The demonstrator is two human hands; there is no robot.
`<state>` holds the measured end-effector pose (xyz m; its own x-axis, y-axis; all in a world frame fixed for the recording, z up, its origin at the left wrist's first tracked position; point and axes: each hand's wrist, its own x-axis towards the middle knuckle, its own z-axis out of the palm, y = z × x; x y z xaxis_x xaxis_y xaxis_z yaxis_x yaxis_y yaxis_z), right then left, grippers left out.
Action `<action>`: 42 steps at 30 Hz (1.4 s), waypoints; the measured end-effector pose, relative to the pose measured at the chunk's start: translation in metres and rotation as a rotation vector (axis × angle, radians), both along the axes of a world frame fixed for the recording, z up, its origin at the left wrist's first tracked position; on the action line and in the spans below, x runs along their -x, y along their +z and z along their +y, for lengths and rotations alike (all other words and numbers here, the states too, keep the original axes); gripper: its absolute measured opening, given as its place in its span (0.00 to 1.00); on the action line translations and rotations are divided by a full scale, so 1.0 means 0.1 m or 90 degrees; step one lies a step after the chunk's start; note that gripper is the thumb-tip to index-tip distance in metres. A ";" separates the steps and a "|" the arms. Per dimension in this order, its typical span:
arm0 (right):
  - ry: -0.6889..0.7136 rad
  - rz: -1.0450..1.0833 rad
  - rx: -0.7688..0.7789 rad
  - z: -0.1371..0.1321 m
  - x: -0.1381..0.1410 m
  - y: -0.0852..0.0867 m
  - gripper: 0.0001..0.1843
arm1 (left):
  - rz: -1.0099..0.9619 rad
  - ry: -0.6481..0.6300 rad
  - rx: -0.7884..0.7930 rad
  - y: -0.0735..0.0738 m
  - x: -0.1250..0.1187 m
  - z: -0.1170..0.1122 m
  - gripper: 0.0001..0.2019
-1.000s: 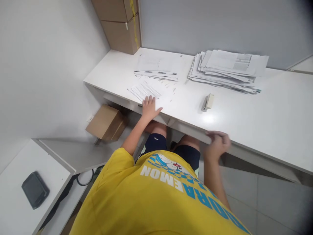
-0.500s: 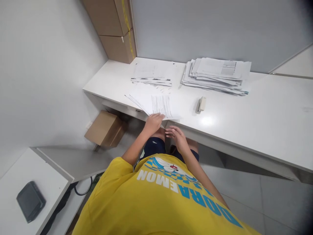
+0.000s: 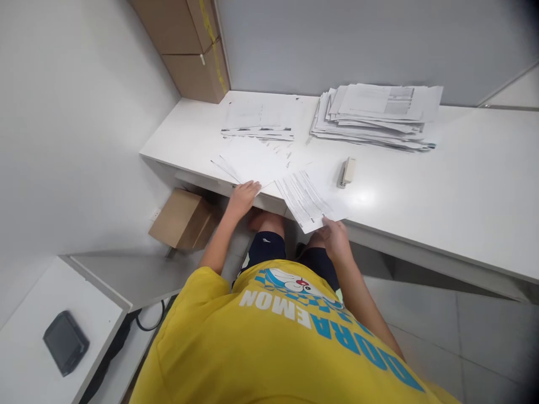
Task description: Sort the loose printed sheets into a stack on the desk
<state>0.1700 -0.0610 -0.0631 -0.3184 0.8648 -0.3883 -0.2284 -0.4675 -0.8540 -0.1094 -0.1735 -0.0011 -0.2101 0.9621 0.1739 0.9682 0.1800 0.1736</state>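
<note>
My right hand (image 3: 337, 238) pinches the near corner of a printed sheet of paper (image 3: 304, 197), which lies slanted over the desk's front edge. To its left, my left hand (image 3: 245, 199) is closed on the near end of a thin bundle of white papers (image 3: 246, 163); the bundle's left edges are fanned out. Between the two hands there is a gap. A cream stapler (image 3: 347, 172) stands on the desk to the right of the printed sheet.
The white desk (image 3: 475, 185) bears a tall stack of papers (image 3: 374, 112) and a lower stack (image 3: 256, 116) along the wall. Cardboard boxes (image 3: 191, 73) fill its left back corner. Another box (image 3: 179, 219) is on the floor. A dark handheld device (image 3: 66, 342) rests on a side cabinet.
My hands have moved apart. My right hand has drawn the printed sheet rightward, turning it aslant, while my left hand has shifted left with the other papers.
</note>
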 end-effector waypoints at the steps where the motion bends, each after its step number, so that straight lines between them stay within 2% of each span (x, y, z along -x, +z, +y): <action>1: -0.023 -0.016 0.001 0.05 -0.06 -0.02 0.15 | -0.015 0.000 -0.009 0.02 0.06 0.00 0.24; 4: -0.041 -0.019 -0.015 0.16 -0.22 -0.06 0.13 | -0.067 0.072 -0.094 0.04 0.09 0.02 0.22; 8: -0.024 -0.027 -0.008 0.18 -0.33 -0.07 0.13 | -0.146 0.145 -0.240 0.04 -0.11 0.08 0.22; 10: -0.009 -0.036 -0.003 0.16 -0.35 -0.05 0.14 | -0.141 0.127 -0.278 0.04 -0.25 0.12 0.22; 13: 0.012 -0.036 0.003 0.14 -0.37 -0.01 0.15 | -0.115 0.059 -0.267 0.00 -0.47 0.21 0.21; 15: 0.018 -0.031 0.011 0.15 -0.36 0.00 0.16 | -0.118 0.040 -0.251 -0.08 -0.63 0.29 0.21; 21: 0.015 0.002 0.022 0.16 -0.32 -0.04 0.17 | -0.199 0.016 -0.268 -0.46 -1.15 0.49 0.25; 24: 0.009 0.002 0.028 0.17 -0.32 -0.04 0.15 | -0.210 0.009 -0.278 -0.52 -1.24 0.53 0.25; 28: 0.025 0.001 0.021 0.18 -0.33 -0.02 0.15 | -0.183 0.030 -0.264 -0.49 -1.07 0.55 0.23; 35: 0.019 0.013 0.033 0.19 -0.32 -0.07 0.14 | -0.127 0.119 -0.192 -0.30 -0.45 0.51 0.21; 39: 0.032 0.021 0.032 0.20 -0.31 -0.11 0.15 | -0.069 0.105 -0.153 -0.13 -0.11 0.44 0.21; 42: 0.031 0.012 0.028 0.21 -0.32 -0.10 0.15 | -0.050 0.079 -0.195 -0.02 -0.02 0.37 0.22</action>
<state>0.2020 -0.0399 -0.0736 -0.3670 0.8307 -0.4186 -0.2211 -0.5150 -0.8282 -0.1071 -0.1366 -0.0027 -0.3461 0.8340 0.4297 0.9238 0.2229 0.3113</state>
